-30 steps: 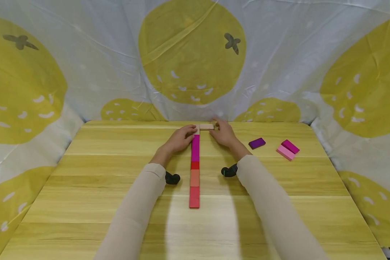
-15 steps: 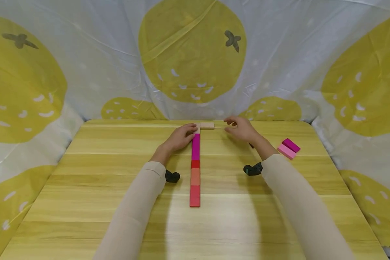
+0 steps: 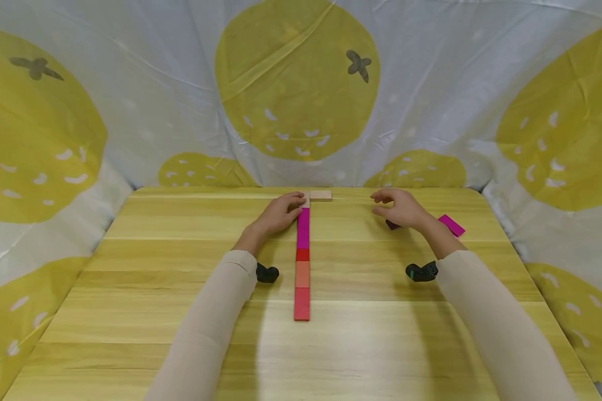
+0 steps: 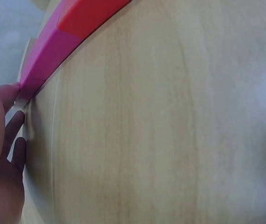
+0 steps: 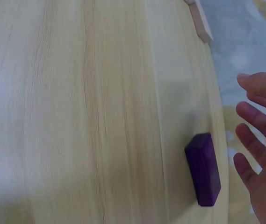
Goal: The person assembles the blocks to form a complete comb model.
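Note:
A straight row of flat blocks runs away from me on the table: a red block, an orange one, a short red one, magenta, then a pale wood block. Another pale block lies crosswise at the far end, pointing right. My left hand rests against the far end of the row, touching the pale block and the magenta one's edge. My right hand hovers near a purple block, fingers spread loosely, holding nothing.
A loose magenta block lies beyond my right forearm. Each wrist carries a dark camera mount. The wooden table ends at a fabric backdrop printed with yellow fruit.
My right hand has left the crosswise pale block and moved right to over the purple block. The forearm now covers the light pink block. My left hand stays in place.

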